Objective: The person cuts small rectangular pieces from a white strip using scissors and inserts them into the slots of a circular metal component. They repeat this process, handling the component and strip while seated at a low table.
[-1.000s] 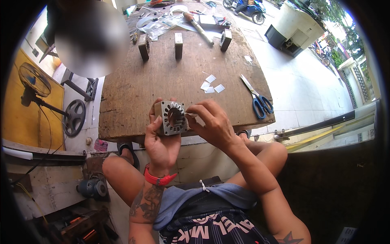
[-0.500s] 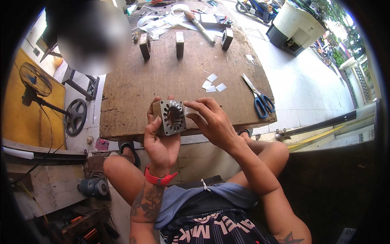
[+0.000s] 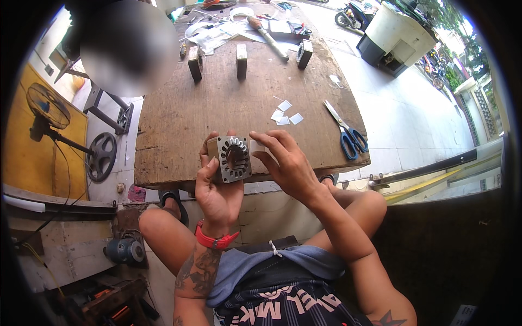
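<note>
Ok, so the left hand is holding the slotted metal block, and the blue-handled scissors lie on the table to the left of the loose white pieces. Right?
Not quite: in the head view, the scissors lie on the table to the right of the loose white pieces. The left hand does hold the slotted metal block.

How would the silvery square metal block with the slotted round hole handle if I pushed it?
The silvery metal block is probably heavy for its size, being thick metal. Its flat sides should resist rolling. Its solid-looking walls suggest stiffness.
</note>
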Available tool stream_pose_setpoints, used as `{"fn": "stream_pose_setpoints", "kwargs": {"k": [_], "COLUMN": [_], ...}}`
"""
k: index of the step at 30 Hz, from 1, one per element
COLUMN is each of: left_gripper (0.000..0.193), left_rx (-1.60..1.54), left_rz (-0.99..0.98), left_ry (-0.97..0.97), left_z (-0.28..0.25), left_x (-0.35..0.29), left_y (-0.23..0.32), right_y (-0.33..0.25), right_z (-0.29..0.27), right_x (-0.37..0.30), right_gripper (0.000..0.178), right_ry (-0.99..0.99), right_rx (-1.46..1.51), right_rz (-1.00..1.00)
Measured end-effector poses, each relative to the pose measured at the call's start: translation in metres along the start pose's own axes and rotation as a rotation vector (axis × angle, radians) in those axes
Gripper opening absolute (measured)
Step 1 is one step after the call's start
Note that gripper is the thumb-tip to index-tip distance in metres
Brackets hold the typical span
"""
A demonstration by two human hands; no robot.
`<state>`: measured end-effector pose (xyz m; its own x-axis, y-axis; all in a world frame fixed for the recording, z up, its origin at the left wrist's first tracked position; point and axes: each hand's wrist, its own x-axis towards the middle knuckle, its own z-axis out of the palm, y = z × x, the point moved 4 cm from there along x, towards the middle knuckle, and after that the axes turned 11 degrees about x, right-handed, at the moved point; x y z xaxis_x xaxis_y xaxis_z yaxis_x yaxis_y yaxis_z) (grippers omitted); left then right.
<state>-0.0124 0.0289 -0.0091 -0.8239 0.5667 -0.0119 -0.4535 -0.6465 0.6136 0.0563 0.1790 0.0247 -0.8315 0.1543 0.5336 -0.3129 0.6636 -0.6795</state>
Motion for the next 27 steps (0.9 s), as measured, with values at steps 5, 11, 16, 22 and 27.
{"fn": "stream_pose_setpoints", "kwargs": {"k": [5,11,16,22,27], "left_gripper": [0.055,0.056,0.055,0.056,0.055], "left_rx": [-0.006,-0.010,-0.031,-0.019,0.008], "left_rz": [0.004,0.004,-0.004,0.006,0.008], "left_ry": [0.007,0.029,0.009,0.003,-0.018], "left_z": [-0.001,-0.002,-0.002,-0.001,0.001], "left_x": [0.001,0.001,0.000,0.000,-0.002], "left_y": [0.001,0.001,0.001,0.002,-0.001], "right_y": [0.004,0.002,0.004,0.000,-0.004], "right_z": [-0.009,-0.007,-0.002,0.000,0.008], "right_x": [0.001,-0.001,0.000,-0.001,-0.001], "right_gripper": [0.032,0.030,0.030,0.030,0.024], "right_ry": [0.037,0.031,0.028,0.085,0.092], "right_rx": [-0.019,-0.003,0.069,0.005,0.045], "right_rz": [-0.012,-0.045,-0.006,-0.087,-0.051]}}
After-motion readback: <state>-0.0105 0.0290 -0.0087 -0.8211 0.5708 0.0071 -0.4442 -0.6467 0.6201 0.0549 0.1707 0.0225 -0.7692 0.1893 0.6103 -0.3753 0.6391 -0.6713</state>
